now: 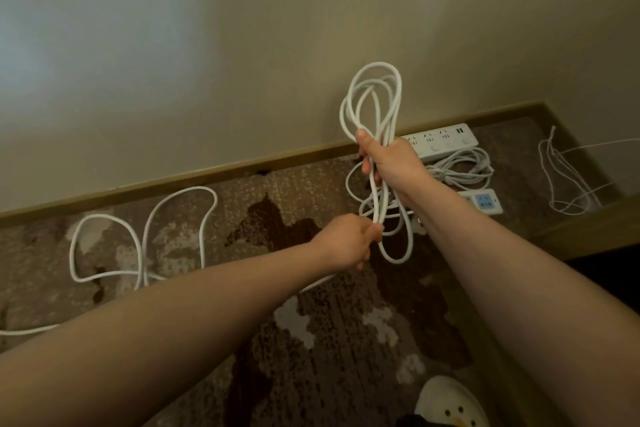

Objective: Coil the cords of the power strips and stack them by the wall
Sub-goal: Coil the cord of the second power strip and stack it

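The white cord (375,104) is gathered into a long, narrow bundle of loops whose long axis runs roughly upright, tilted a little. The right hand (388,159) is clenched around the bundle's middle, so loops stand above the fist in front of the wall (242,45) and more hang below it. Just below and to the left, the left hand (346,241) pinches the hanging strands between thumb and fingers; how many strands it holds is hard to make out. The lowest loop dangles just beside that hand, to its right.

The loose rest of the cord (145,236) lies on the patterned carpet (311,340) well to the left of the left hand, in wide curves, and runs off the picture's left edge; part of it is hidden behind the left forearm.

Beyond the right hand, against the baseboard (207,172), lies a white power strip (446,142), its near end hidden by the fist; its markings are too small to read. Beside it rests a coiled thin cord (464,166), and nearer the right wrist a second strip with a blue socket face (485,203), mostly covered by the arm. A thin white wire (561,184) loops further right. At the bottom edge a white slipper (446,402) is cut off.
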`<state>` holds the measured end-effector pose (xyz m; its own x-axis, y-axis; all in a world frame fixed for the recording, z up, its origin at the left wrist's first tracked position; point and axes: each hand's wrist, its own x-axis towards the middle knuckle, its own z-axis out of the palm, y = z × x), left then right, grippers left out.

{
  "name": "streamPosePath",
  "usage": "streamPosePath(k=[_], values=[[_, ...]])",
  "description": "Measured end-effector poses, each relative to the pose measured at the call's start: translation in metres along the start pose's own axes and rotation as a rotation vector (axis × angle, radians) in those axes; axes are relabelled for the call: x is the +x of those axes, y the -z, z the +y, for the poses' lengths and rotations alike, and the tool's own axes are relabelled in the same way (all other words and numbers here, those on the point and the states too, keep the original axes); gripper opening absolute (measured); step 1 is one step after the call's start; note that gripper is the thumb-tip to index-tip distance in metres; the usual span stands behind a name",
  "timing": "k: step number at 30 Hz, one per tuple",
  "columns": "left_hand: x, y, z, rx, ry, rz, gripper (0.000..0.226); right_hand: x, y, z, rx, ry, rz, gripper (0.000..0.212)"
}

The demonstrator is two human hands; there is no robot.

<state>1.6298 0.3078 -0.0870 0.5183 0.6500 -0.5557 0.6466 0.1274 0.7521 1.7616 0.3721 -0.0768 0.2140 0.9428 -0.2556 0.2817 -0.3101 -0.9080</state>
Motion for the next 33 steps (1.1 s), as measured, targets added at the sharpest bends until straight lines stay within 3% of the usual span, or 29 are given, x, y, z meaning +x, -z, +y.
streamPosePath(k=[7,11,13,19,23,29,33], values=[[-0.002,-0.004,0.002,0.257,-0.168,-0.011,0.025,0.002,0.003,0.0,0.014,-0.018,0.047,0.047],[-0.008,0.016,-0.014,0.092,-0.142,-0.058,0.02,0.005,0.016,0.006,0.201,-0.019,0.016,0.042],[-0.009,0.029,-0.02,0.019,-0.104,-0.038,0.02,0.006,0.023,0.009,0.179,-0.005,0.039,0.041],[-0.03,0.077,-0.07,0.114,-0.168,-0.004,0.02,0.02,0.045,0.016,0.128,-0.097,0.274,0.053],[-0.045,0.101,-0.112,0.057,-0.073,-0.025,0.024,0.023,0.043,0.015,0.035,-0.071,0.29,0.05],[-0.054,0.142,-0.144,0.419,0.079,0.078,0.023,0.017,0.04,0.018,-0.098,0.004,0.266,0.029],[-0.039,0.138,-0.128,0.647,-0.012,0.039,0.026,0.011,0.02,0.015,-0.268,0.143,0.106,0.021]])
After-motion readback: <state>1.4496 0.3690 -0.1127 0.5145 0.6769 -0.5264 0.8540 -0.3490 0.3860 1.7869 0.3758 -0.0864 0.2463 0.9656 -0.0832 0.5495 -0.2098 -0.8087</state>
